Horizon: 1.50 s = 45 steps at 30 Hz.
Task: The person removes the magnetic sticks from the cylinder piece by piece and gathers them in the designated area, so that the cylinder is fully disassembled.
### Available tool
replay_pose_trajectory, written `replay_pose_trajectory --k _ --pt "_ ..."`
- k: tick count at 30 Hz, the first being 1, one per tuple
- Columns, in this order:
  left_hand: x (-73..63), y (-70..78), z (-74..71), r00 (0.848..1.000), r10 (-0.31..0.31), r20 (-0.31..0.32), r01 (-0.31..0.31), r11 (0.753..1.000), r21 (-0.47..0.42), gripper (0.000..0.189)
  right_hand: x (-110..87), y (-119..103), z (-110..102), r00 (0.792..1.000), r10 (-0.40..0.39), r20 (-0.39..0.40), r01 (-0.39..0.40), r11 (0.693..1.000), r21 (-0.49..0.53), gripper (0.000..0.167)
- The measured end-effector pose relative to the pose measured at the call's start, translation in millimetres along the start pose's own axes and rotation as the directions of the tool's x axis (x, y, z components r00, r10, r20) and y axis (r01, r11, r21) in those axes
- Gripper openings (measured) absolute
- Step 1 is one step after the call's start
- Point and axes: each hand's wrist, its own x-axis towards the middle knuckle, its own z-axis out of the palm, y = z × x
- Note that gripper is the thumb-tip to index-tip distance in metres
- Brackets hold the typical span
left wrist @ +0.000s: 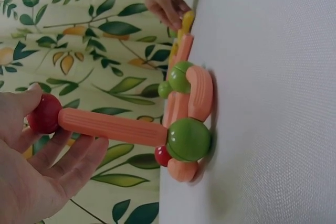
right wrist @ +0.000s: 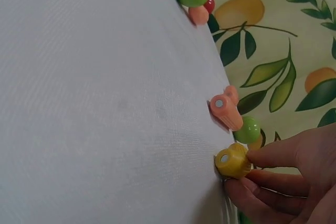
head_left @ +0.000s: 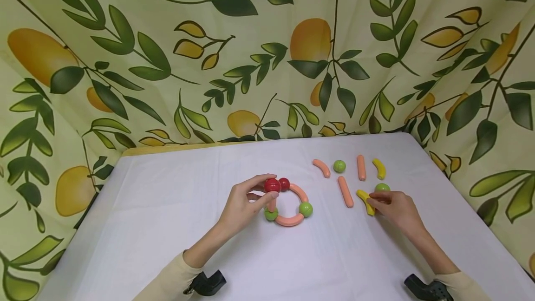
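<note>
My left hand [head_left: 239,206] pinches a glossy red ball [head_left: 272,185] between thumb and fingers. Below that ball, a straight pink stick [left wrist: 113,127] rises from a green ball [left wrist: 188,139]. This green ball belongs to a ring on the table, made of curved pink sticks [head_left: 289,220], another green ball [head_left: 305,209] and a second red ball [head_left: 284,184]. To the right, my right hand [head_left: 399,210] pinches a curved yellow stick [head_left: 366,201] at the tabletop. A silvery disc shows on the end of the yellow stick [right wrist: 233,162] in the right wrist view.
Behind the right hand is a green ball [head_left: 382,187]. Farther back lie a second yellow curved stick [head_left: 379,169], straight pink sticks [head_left: 345,192], a curved pink stick [head_left: 322,168] and another green ball [head_left: 339,166]. A leaf-patterned curtain [head_left: 251,59] hangs around the white-covered table [head_left: 167,199].
</note>
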Motion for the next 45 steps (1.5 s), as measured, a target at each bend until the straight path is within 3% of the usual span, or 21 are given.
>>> replay_pose_trajectory --k 19,45 --pt "-0.7 0.2 -1.2 1.000 -0.014 -0.018 0.014 1.000 -0.013 0.040 -2.3 -19 -18 0.989 -0.131 -0.063 0.128 0.991 -0.049 0.026" --pt "-3.2 -11.8 2.8 0.998 -0.056 -0.002 0.056 0.998 -0.037 0.047 9.8 -60 4 0.974 -0.212 -0.077 0.212 0.977 -0.004 0.021"
